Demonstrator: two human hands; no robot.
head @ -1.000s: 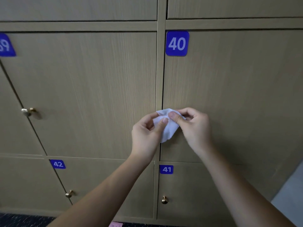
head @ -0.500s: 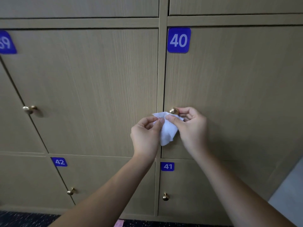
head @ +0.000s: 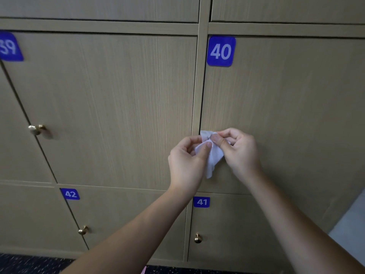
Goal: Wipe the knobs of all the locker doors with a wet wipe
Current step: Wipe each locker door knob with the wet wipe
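Knob on door 40 [head: 276,115]: you can't see it now, because the wet wipe [head: 212,155] sits bunched over the spot at the door's left edge where the brass showed half a second ago. Back then the knob peeked out just above the wipe; a second ago it was covered, as now. So you look to be rubbing round it, and this knob is probably mid-wipe rather than finished.

Your left hand [head: 187,161] pinches the wipe's near side between thumb and curled fingers. Your right hand [head: 241,149] pinches the upper part, thumb pressed on top, right over where the knob should be. A loose tail of wipe hangs down between your two hands.

Three knobs are uncovered: one on door 39 [head: 36,129], one on door 42 [head: 83,230], one on door 41 [head: 197,238]. Whether those have been wiped you cannot tell from here, so treat them as pending
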